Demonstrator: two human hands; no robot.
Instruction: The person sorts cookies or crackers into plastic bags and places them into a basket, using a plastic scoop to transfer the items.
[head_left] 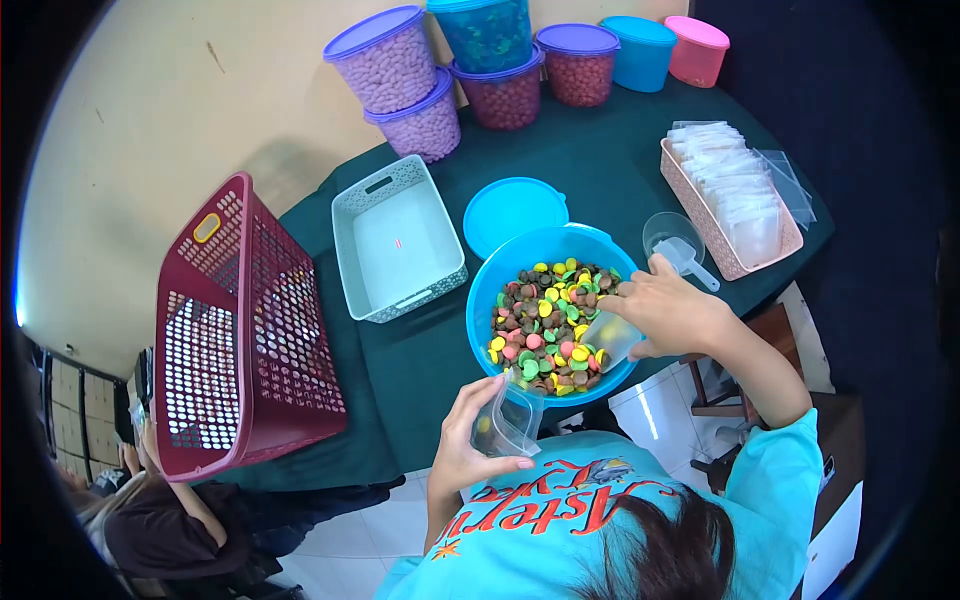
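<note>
A blue tub [477,322] full of coloured button-shaped candies [540,325], in brown, yellow, green and pink, stands in front of me. My left hand [462,432] is closed on a clear plastic pouch [513,420] at the tub's near left side. The pouch's mouth is spread apart, and a little yellow shows inside it. Over the tub's right side, my right hand [675,312] grips a clear plastic cup [611,340], which is tilted down among the candies.
Behind the tub lies its blue lid [515,215]. A pale basket [400,240] and a tall maroon basket [245,330] stand left. At right are a clear dish [668,229] with a white scoop [685,262] and a pink basket [715,238] of pouches. Lidded tubs [500,95] line the back.
</note>
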